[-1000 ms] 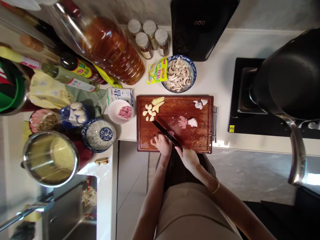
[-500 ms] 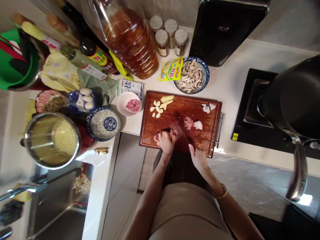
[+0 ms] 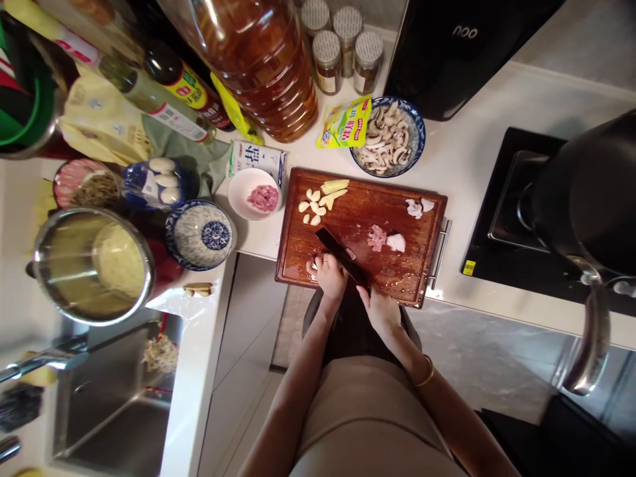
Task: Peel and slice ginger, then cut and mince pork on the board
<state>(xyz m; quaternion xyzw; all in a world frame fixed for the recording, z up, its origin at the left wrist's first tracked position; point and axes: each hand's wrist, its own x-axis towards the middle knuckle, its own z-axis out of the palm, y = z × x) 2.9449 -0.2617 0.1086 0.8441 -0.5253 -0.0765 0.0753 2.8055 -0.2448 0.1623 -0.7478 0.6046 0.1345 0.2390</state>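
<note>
Over the near half of the wet wooden board (image 3: pixel 362 199), your right hand (image 3: pixel 381 311) grips the knife (image 3: pixel 342 256), long axis diagonal, tip forward-left; left hand (image 3: pixel 330 277) curled alongside, can't tell if holding anything. Beyond: white kitchen counter (image 3: pixel 462 149), grey wall (image 3: pixel 596 40).

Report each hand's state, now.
Left hand: curled at the cutting board; whether it holds anything cannot be told.
Right hand: closed, holding the knife.
</note>
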